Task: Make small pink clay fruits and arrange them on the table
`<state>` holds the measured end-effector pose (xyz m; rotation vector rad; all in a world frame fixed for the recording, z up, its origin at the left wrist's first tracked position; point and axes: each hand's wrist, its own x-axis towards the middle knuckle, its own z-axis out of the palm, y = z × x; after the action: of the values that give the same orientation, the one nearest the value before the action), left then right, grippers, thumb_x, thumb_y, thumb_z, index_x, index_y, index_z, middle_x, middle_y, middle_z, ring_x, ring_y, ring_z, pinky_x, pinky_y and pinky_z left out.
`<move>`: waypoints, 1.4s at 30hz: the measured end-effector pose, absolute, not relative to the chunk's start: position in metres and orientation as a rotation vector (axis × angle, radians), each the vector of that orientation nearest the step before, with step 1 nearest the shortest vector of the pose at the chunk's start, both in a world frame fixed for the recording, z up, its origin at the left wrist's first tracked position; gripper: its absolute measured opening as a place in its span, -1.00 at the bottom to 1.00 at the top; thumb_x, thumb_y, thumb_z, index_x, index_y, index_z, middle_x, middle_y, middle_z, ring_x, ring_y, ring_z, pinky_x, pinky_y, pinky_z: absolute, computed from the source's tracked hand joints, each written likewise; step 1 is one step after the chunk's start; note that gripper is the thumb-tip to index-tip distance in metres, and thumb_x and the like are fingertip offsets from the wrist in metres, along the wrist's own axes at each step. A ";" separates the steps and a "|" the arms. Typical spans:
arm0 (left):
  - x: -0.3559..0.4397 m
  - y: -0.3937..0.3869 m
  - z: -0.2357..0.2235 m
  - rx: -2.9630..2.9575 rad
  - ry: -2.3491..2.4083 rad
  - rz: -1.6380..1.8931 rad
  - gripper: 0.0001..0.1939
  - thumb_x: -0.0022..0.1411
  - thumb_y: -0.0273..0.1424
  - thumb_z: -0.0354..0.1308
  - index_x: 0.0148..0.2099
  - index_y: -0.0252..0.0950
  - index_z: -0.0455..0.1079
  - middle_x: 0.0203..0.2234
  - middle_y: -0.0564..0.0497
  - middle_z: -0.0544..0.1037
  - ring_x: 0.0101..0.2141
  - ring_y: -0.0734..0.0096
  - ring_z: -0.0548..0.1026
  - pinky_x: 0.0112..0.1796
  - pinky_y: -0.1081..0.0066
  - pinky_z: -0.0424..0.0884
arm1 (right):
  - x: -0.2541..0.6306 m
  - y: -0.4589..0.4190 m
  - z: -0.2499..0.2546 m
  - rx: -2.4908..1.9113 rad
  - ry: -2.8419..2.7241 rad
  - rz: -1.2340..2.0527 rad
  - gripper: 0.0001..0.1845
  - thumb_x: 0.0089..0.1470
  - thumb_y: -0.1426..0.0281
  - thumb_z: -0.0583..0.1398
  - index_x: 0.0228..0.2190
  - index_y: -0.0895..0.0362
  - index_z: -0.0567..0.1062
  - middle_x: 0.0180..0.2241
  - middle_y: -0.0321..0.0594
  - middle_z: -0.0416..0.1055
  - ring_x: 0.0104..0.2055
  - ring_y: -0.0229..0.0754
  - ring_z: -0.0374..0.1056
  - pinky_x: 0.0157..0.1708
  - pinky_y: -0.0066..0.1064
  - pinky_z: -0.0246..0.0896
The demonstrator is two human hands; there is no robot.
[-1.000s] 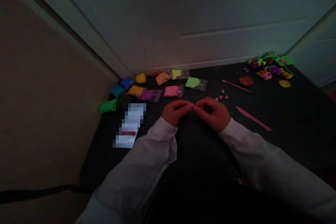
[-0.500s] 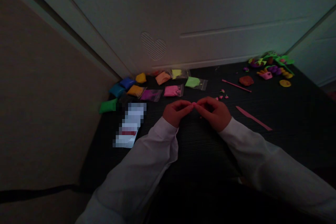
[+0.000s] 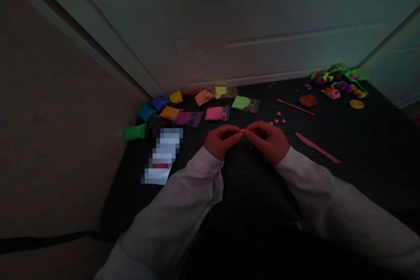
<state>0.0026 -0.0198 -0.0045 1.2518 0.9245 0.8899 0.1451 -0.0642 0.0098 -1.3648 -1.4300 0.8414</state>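
Between the fingertips of both hands is a tiny bit of pink modelling clay (image 3: 243, 131), mostly covered by the fingers. My left hand (image 3: 222, 141) pinches it from the left with thumb and forefinger. From the right, my right hand (image 3: 269, 140) closes on it in the same way, so the fingertips almost meet. Just beyond the right hand lie several small pink clay pieces (image 3: 277, 114) with greenish tips. An open bag of pink clay (image 3: 215, 113) rests behind the hands.
A pink modelling knife (image 3: 317, 147) and a thin pink tool (image 3: 295, 106) lie to the right, near a brown clay lump (image 3: 308, 101). Colourful clay figures (image 3: 341, 83) crowd the back right corner. A lit phone (image 3: 163, 156) and a green clay packet (image 3: 135, 132) are at left.
The hands stay in nearly the same place. The fingertips have shifted slightly around the pink clay, and less of it shows now.
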 end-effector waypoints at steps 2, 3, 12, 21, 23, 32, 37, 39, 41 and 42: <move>0.002 -0.020 -0.004 1.269 0.937 0.898 -0.77 -0.18 -0.30 0.25 -0.42 -0.31 0.41 -0.55 0.08 0.46 -0.52 0.57 0.35 -0.45 0.50 0.25 | 0.145 -0.064 0.010 -1.366 -1.432 0.825 -0.78 -0.11 0.22 0.14 -0.48 0.13 0.40 -0.57 -0.32 0.28 -0.53 -0.33 0.18 -0.53 -0.45 0.08; 0.002 -0.020 -0.004 1.280 0.943 0.897 -0.77 -0.19 -0.30 0.25 -0.43 -0.31 0.41 -0.55 0.07 0.46 -0.51 0.56 0.35 -0.45 0.50 0.25 | 0.145 -0.064 0.009 -1.364 -1.436 0.817 -0.78 -0.11 0.23 0.14 -0.47 0.13 0.40 -0.57 -0.32 0.28 -0.53 -0.33 0.18 -0.53 -0.45 0.08; 0.003 -0.021 -0.002 1.283 0.915 0.892 -0.79 -0.18 -0.33 0.25 -0.42 -0.31 0.40 -0.55 0.09 0.45 -0.50 0.58 0.35 -0.42 0.51 0.25 | 0.145 -0.065 0.011 -1.388 -1.465 0.785 -0.82 -0.10 0.28 0.14 -0.49 0.15 0.41 -0.59 -0.33 0.27 -0.54 -0.34 0.15 -0.55 -0.46 0.06; 0.000 -0.020 -0.001 1.382 0.922 0.859 -0.81 -0.13 -0.33 0.22 -0.42 -0.32 0.40 -0.54 0.08 0.45 -0.50 0.57 0.34 -0.43 0.51 0.24 | 0.146 -0.066 0.012 -1.375 -1.528 0.716 -0.83 -0.09 0.29 0.13 -0.45 0.14 0.42 -0.57 -0.33 0.26 -0.53 -0.34 0.15 -0.54 -0.46 0.05; 0.000 -0.021 -0.002 1.402 0.898 0.866 -0.83 -0.12 -0.35 0.22 -0.43 -0.32 0.39 -0.55 0.10 0.44 -0.50 0.59 0.33 -0.42 0.52 0.24 | 0.146 -0.066 0.012 -1.368 -1.537 0.704 -0.85 -0.08 0.31 0.13 -0.47 0.14 0.42 -0.57 -0.33 0.26 -0.53 -0.35 0.15 -0.54 -0.46 0.05; 0.002 -0.021 -0.002 1.408 0.878 0.848 -0.80 -0.12 -0.34 0.21 -0.38 -0.32 0.38 -0.54 0.09 0.44 -0.49 0.59 0.34 -0.43 0.53 0.24 | 0.145 -0.064 0.011 -1.318 -1.415 0.874 -0.83 -0.09 0.29 0.14 -0.47 0.15 0.40 -0.55 -0.32 0.28 -0.51 -0.34 0.16 -0.50 -0.45 0.07; 0.001 -0.021 -0.004 1.425 0.909 0.862 -0.81 -0.11 -0.33 0.20 -0.40 -0.32 0.38 -0.56 0.10 0.43 -0.53 0.61 0.32 -0.47 0.54 0.22 | 0.145 -0.064 0.011 -1.308 -1.375 0.932 -0.82 -0.10 0.28 0.14 -0.46 0.14 0.39 -0.55 -0.33 0.29 -0.50 -0.33 0.18 -0.50 -0.45 0.09; 0.001 -0.022 -0.003 1.431 0.906 0.847 -0.81 -0.10 -0.33 0.20 -0.40 -0.32 0.38 -0.56 0.10 0.43 -0.53 0.61 0.32 -0.47 0.54 0.22 | 0.145 -0.065 0.011 -1.322 -1.393 0.916 -0.82 -0.10 0.28 0.14 -0.44 0.14 0.40 -0.56 -0.33 0.28 -0.51 -0.33 0.18 -0.50 -0.45 0.09; 0.001 -0.023 -0.002 1.453 0.899 0.822 -0.81 -0.10 -0.33 0.19 -0.40 -0.33 0.38 -0.56 0.09 0.43 -0.52 0.59 0.33 -0.47 0.53 0.23 | 0.146 -0.065 0.012 -1.341 -1.429 0.892 -0.82 -0.10 0.29 0.14 -0.44 0.14 0.41 -0.57 -0.34 0.26 -0.52 -0.34 0.16 -0.52 -0.45 0.07; 0.001 -0.023 -0.002 1.466 0.896 0.815 -0.81 -0.09 -0.33 0.19 -0.40 -0.33 0.38 -0.56 0.09 0.43 -0.52 0.58 0.34 -0.46 0.53 0.24 | 0.146 -0.065 0.012 -1.349 -1.448 0.880 -0.83 -0.10 0.29 0.14 -0.45 0.15 0.41 -0.58 -0.34 0.25 -0.53 -0.34 0.16 -0.53 -0.45 0.07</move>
<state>0.0007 -0.0231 -0.0015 1.4660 0.8963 0.8148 0.1457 -0.0650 0.0116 -1.3487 -1.4482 0.8801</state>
